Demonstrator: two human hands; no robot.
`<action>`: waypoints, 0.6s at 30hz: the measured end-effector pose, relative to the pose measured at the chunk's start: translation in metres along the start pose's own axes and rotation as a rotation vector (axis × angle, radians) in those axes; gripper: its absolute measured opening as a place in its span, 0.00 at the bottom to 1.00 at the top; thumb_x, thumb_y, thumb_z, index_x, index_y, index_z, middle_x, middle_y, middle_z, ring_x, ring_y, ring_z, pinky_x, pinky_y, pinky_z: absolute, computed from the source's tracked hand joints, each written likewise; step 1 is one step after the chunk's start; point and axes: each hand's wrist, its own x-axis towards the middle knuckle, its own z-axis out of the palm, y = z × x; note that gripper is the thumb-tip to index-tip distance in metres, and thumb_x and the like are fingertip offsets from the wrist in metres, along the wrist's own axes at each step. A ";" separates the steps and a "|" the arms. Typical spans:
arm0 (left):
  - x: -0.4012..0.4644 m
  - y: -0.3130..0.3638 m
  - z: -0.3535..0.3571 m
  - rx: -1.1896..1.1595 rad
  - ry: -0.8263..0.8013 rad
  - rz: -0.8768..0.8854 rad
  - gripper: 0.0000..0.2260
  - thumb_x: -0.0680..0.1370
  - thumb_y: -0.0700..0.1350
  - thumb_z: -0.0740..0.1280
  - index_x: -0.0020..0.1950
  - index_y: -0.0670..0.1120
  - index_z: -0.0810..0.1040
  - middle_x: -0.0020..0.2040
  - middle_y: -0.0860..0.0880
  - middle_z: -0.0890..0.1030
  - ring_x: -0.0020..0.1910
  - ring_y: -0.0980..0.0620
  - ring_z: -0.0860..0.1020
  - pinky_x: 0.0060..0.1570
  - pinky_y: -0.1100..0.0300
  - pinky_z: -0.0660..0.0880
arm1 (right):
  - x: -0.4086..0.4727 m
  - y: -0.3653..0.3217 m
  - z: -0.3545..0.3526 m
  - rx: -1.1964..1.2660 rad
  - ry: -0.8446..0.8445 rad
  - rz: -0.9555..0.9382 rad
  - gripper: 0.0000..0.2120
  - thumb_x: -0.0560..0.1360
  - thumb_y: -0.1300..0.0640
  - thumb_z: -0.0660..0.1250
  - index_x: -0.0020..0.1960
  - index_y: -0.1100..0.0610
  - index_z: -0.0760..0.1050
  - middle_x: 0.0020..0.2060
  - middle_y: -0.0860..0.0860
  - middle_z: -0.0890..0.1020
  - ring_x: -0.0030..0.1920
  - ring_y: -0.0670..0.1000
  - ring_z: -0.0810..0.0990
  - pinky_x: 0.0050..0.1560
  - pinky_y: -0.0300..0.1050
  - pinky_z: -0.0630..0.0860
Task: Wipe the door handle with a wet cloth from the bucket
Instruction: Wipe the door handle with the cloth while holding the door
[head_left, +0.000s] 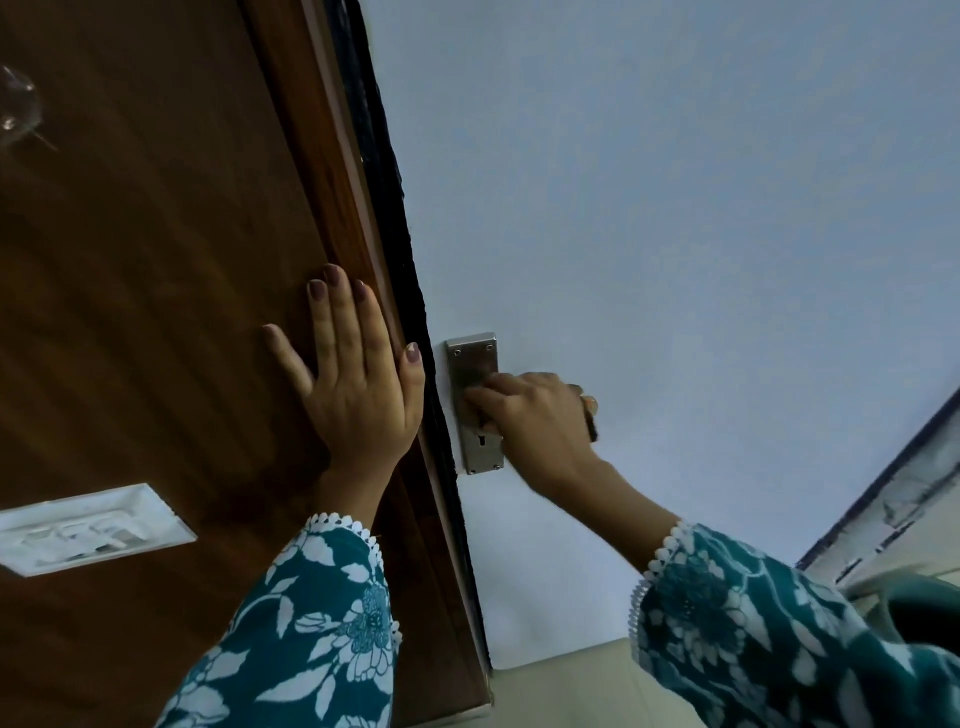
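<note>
L hand (358, 384) lies flat and open against the brown wooden panel (156, 312), fingers spread and pointing up, thumb out toward the panel's left, little finger right at the panel's dark right edge (415, 291). R hand (535, 421) is curled closed over the lever part of the door handle (475, 402), knuckles facing the camera; the lever itself is hidden under the fingers, so only the steel backplate shows, w/ two screws at its top, a keyhole below the hand and its bottom end clear of the hand. The handle sits on the pale blue-grey door (675, 234), close to the door's left edge, just beside the dark strip between door and wooden panel. A small dark bit sticks out past the R hand's far side, near a ring; can't tell if it's cloth or part of the lever. Both forearms wear teal sleeves (322, 623) w/ a white floral print and white scalloped cuffs. A white switch plate (88, 530) is set in the wooden panel toward its lower left. A clear blurred knob or hook (18, 109) sits near the panel's upper left edge.
</note>
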 end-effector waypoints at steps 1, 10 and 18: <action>0.000 0.000 0.000 0.000 0.001 0.001 0.26 0.82 0.48 0.53 0.78 0.40 0.51 0.73 0.39 0.63 0.78 0.49 0.48 0.72 0.40 0.42 | 0.000 -0.008 0.005 -0.021 0.020 -0.046 0.17 0.67 0.62 0.56 0.42 0.51 0.83 0.35 0.49 0.83 0.31 0.55 0.78 0.33 0.42 0.69; -0.010 -0.010 -0.001 -0.006 -0.013 0.079 0.28 0.82 0.49 0.54 0.78 0.42 0.49 0.76 0.46 0.57 0.78 0.48 0.48 0.71 0.38 0.39 | -0.011 0.046 -0.011 -0.061 -0.106 0.100 0.17 0.67 0.66 0.60 0.45 0.48 0.81 0.41 0.46 0.83 0.35 0.54 0.73 0.34 0.41 0.63; -0.011 -0.006 0.000 0.008 -0.018 0.036 0.27 0.82 0.49 0.55 0.77 0.39 0.53 0.74 0.42 0.61 0.78 0.48 0.49 0.72 0.39 0.42 | 0.001 -0.011 -0.002 -0.089 -0.084 -0.008 0.14 0.68 0.61 0.61 0.41 0.47 0.83 0.37 0.49 0.81 0.34 0.55 0.77 0.34 0.42 0.67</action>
